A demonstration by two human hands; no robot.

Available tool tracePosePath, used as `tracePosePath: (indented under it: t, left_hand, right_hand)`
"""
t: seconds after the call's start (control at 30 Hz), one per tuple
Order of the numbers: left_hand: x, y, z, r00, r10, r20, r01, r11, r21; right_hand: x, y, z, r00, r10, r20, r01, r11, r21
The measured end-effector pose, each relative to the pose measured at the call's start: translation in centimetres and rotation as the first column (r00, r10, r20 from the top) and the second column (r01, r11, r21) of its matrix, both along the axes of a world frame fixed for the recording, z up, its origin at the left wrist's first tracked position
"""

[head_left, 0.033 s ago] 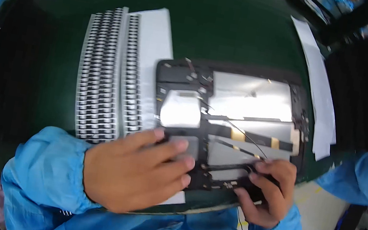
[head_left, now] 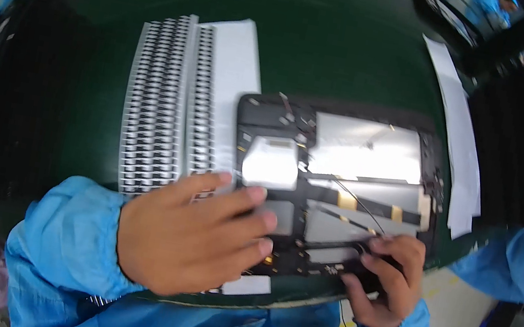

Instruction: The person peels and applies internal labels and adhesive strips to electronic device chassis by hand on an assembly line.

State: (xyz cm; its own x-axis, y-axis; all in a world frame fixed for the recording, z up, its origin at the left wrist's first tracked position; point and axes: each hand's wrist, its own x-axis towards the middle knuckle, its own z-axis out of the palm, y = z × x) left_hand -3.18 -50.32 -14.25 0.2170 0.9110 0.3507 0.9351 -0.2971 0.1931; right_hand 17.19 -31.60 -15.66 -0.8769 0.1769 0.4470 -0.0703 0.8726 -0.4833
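Observation:
An opened tablet point(head_left: 305, 240), with a black frame and shiny silver plates inside, lies flat in front of me. My left hand point(head_left: 195, 232) spreads its fingers over the lower left part; whether the fingertips press on it is unclear. At the lower right corner my right hand point(head_left: 390, 278) has its fingers curled and closed. A thin black cable point(head_left: 356, 199) runs slantwise over the plates to the right fingertips, which seem to pinch its end. The hand hides the corner beneath.
Left of the tablet lie sheets with rows of small black-and-white parts point(head_left: 155, 104) and a white sheet point(head_left: 235, 55). A long white paper strip point(head_left: 454, 133) lies at right on the dark green table point(head_left: 323, 49). A blue-covered object point(head_left: 512, 264) is beyond the right edge.
The whole scene has shifted slightly right in the picture. Relative to the tablet, my left hand sits a little farther left. My right hand stays at the same corner.

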Motion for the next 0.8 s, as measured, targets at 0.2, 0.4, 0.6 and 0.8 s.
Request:
tracePosePath:
  t: [0.2, 0.4, 0.6, 0.8]
  left_hand:
    - [-5.1, 0.2, -2.1, 0.857, 0.445, 0.258, -0.436, 0.895, -0.096]
    - [-8.5, 2.7, -6.3, 0.76, 0.64, 0.114, -0.645, 0.764, 0.01]
    - [-8.6, 3.7, -6.5, 0.765, 0.643, -0.023, -0.643, 0.766, 0.002]
    - [-9.1, 3.4, -6.0, 0.799, 0.597, 0.077, -0.601, 0.797, 0.058]
  right_hand:
    - [-3.3, 0.3, 4.8, 0.999, -0.046, 0.025, 0.048, 0.997, -0.053]
    - [-21.4, 0.8, 3.9, 0.965, 0.116, 0.237, -0.083, 0.986, -0.144]
    - [-28.7, -2.4, 0.2, 0.87, -0.261, 0.418, 0.201, 0.962, 0.183]
    - [-28.1, -2.7, 0.1, 0.93, -0.216, 0.298, 0.173, 0.971, 0.166]
